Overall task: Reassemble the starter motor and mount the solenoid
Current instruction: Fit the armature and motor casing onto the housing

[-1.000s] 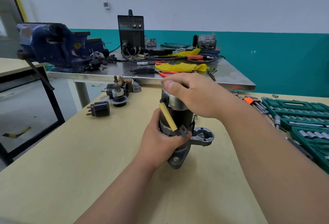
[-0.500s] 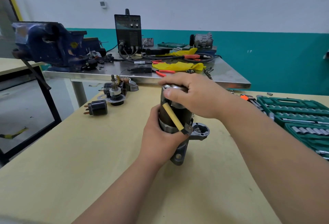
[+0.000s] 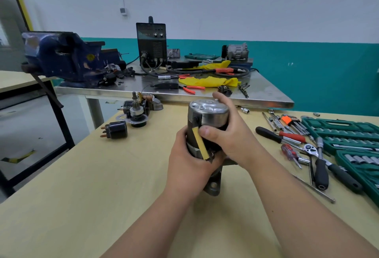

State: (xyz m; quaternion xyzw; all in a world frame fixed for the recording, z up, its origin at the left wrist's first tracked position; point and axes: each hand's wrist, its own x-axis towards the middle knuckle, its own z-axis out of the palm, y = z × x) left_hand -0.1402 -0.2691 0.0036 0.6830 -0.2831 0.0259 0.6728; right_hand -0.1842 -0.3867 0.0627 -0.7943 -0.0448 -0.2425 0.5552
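Two hands grip the black cylindrical starter motor (image 3: 209, 112), capped in bright silver metal, which stands upright on the pale wooden table (image 3: 92, 186). My left hand (image 3: 190, 167) wraps the motor's lower body, just above the grey cast mounting flange (image 3: 213, 186), to stop it tipping or turning. My right hand (image 3: 231, 138) curls round the upper body under the cap, thumb touching the yellow-sleeved lead (image 3: 199, 142), probably to seat and align the housing. The black cylindrical solenoid with copper terminals (image 3: 117, 130) lies well apart, left of the motor, not yet mounted. The green plastic socket set case (image 3: 348, 132) lies right of the motor, handy for fastening.
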